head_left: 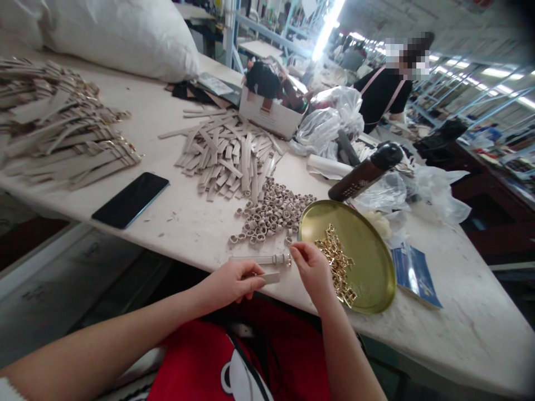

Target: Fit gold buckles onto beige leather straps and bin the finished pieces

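Observation:
Pinched between the fingers of my left hand (234,283) is a short beige strap (271,277), its free end pointing right. My right hand (313,273) is closed, thumb against curled fingers, beside the tray's left rim; whatever lies in the pinch is too small to make out. Just beyond both hands a beige strap with a gold buckle (261,259) lies flat on the table. Gold buckles (336,259) are heaped in a round gold-coloured tray (378,250). Small beige loops (273,214) form a pile behind, in front of many loose beige straps (228,153).
A black phone (131,199) lies on the table's left, near buckled straps (62,125) and a white sack (121,39). A dark bottle (363,172), plastic bags (330,117) and a filled box (270,114) stand behind. A blue packet (416,273) is right; another person (382,92) is beyond.

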`<state>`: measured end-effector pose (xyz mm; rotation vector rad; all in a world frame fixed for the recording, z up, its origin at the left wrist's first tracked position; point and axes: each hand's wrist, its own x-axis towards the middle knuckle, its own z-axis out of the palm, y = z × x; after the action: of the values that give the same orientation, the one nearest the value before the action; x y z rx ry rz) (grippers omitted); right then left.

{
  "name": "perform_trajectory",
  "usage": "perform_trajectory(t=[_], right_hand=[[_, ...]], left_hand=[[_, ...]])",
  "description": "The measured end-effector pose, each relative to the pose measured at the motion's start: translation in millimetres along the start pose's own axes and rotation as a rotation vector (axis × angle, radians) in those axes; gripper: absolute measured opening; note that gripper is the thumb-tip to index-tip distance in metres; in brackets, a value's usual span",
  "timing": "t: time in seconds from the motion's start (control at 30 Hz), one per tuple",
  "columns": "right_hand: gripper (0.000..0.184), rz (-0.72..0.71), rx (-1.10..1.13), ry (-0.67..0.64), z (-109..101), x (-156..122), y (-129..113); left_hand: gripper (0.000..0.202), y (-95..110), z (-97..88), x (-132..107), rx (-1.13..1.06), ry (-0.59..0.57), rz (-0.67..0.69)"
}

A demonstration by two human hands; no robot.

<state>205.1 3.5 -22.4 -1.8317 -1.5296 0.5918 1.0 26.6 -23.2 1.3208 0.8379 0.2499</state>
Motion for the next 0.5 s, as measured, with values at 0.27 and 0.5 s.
perform_trajectory(t=[0.27,0.5], right_hand=[[0.009,-0.041,-0.170,-0.016,3.5,34.8,3.0],[0.024,0.321,0.791,-0.154,7.4,-30.5,-36.7]], left_hand=[[0.026,4.3,-4.2,3.1,-0.035,0.179,0.039],[0.023,12.7,5.1,-4.3,0.016,0.240,0.178]])
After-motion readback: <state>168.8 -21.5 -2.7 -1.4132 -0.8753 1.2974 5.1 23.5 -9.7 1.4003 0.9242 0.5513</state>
